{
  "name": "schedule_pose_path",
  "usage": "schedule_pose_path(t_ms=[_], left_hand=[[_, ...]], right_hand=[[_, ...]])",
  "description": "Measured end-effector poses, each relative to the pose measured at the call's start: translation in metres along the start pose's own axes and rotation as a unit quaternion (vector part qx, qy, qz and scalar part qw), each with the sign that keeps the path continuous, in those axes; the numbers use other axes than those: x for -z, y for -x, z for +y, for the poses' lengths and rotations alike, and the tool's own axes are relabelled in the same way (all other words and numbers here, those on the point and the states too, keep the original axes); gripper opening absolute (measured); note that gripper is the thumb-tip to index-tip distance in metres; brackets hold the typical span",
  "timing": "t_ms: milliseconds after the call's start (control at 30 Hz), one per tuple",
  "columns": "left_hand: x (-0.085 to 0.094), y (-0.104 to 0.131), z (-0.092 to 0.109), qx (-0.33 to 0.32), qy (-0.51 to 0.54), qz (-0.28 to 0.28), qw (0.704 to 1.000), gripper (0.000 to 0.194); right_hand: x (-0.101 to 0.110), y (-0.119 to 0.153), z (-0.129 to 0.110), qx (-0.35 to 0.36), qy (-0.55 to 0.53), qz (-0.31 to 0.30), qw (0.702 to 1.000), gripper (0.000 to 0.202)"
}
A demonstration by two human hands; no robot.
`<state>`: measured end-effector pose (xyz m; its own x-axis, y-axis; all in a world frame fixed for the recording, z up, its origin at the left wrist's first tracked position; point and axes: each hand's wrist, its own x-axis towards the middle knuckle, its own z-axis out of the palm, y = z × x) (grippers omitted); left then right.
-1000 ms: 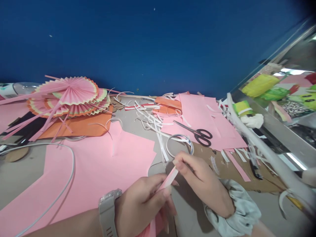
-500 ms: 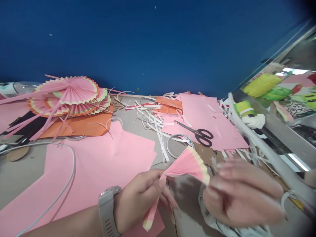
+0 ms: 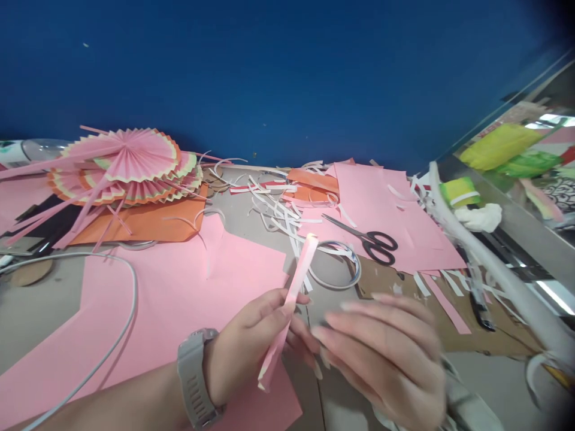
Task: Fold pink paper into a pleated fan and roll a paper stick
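My left hand, with a grey watch on its wrist, pinches a pleated pink paper strip around its middle. The strip has cream ends and stands slanted, its folds pressed together. Just right of it is my right hand, slightly blurred, its fingers stretched out and nothing seen in them. Beyond the strip lies a thin tape ring. Black-handled scissors rest on pink paper to the right. A large pink sheet spreads beneath my left forearm.
Round pleated paper fans with pink sticks are stacked at the back left on orange paper. White paper strips are scattered mid-table. A white cable curves across the left. A brown cardboard and a cutter lie right.
The strip's upper end, fanned out before, is now closed flat and points upward. My right hand has moved left, closer to my left hand.
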<state>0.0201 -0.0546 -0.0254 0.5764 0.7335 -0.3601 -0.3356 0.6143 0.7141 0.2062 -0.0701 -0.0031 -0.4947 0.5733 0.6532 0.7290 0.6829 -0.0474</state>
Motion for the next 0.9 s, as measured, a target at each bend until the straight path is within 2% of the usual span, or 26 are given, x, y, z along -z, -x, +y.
schedule_pose_path(t_ms=[33,133,333,500,667,900], left_hand=[[-0.002,0.001,0.001,-0.008,-0.016,-0.002,1.000,0.018],[-0.008,0.003,0.002,-0.036,-0.066,-0.008,0.997,0.018],[-0.010,0.009,-0.003,-0.079,-0.149,0.021,0.986,0.022],[-0.007,0.014,-0.004,-0.141,-0.316,0.053,0.937,0.022],[-0.007,0.013,-0.006,-0.151,-0.405,0.065,0.899,0.025],[-0.007,0.015,-0.008,-0.105,-0.424,0.075,0.897,0.026]], right_hand=[[-0.006,-0.005,-0.002,0.017,-0.008,0.012,1.000,0.019],[-0.017,-0.014,-0.004,0.043,-0.041,-0.052,0.997,0.021],[-0.014,-0.015,0.003,0.014,-0.057,-0.108,0.992,0.025],[-0.017,-0.015,0.002,-0.006,-0.084,-0.129,0.988,0.025],[-0.022,-0.013,-0.003,-0.029,-0.096,-0.173,0.980,0.022],[-0.021,-0.015,-0.005,-0.045,-0.110,-0.164,0.979,0.023]])
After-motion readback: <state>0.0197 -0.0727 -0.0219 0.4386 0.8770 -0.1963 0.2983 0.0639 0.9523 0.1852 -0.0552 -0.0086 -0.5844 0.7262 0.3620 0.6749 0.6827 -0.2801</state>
